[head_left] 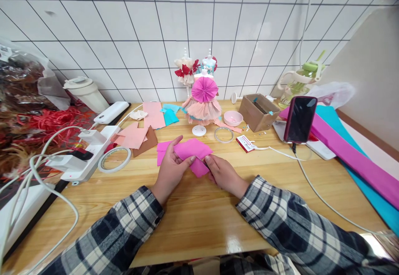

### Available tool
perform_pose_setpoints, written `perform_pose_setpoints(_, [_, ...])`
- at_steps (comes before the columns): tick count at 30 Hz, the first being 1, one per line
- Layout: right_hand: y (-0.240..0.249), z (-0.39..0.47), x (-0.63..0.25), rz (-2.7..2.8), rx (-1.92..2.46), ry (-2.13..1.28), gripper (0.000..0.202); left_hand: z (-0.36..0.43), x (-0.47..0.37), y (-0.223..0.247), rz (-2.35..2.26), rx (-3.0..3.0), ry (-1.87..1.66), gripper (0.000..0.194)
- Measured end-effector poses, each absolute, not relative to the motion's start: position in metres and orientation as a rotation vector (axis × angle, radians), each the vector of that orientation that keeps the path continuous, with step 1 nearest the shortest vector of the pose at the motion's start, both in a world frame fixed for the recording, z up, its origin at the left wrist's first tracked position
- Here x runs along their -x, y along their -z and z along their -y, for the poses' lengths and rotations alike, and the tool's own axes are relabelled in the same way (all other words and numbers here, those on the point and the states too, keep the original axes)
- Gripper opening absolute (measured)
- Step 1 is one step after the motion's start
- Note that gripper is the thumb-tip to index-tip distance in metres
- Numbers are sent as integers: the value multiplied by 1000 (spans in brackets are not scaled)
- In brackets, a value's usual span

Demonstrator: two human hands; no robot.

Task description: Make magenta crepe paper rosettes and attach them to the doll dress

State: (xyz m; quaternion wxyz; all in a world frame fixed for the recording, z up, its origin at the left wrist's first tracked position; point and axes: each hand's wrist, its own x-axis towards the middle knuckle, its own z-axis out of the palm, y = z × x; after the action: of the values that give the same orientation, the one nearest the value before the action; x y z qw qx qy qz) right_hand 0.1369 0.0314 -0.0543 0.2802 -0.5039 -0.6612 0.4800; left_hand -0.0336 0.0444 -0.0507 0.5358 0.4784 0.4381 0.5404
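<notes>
My left hand (pixel 172 166) grips a folded piece of bright pink crepe paper (pixel 195 147), its thumb lying on top near the lower edge. In my right hand (pixel 225 171) is a small pair of scissors (pixel 205 164), mostly covered by the fingers, with the thin blades against the paper. Another flat pink piece (pixel 161 153) lies on the table just behind my left hand. Beyond the hands stands a miniature dress form (pixel 204 112) in a peach ruffled skirt, with a round pleated pink rosette (pixel 205 89) on its front.
Two more decorated dress forms (pixel 186 70) stand behind. Tape rolls (pixel 114 159), peach paper scraps (pixel 132 135), a pink bowl (pixel 233 118) and a cardboard box (pixel 258 117) surround the work. A power strip (pixel 90 158) with cables is left; a propped phone (pixel 300 120) is right.
</notes>
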Motion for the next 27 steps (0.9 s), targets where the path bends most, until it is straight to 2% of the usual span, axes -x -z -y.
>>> perform_pose_setpoints(14, [56,-32,-137,1764,1358,-1238,42,-43,32,49,-1040,-1141,-1263,82])
perform_pose_setpoints(27, [56,-30,-139,1647,1377,-1471,44,-42,35,50,-1088,-1181,-1264,76])
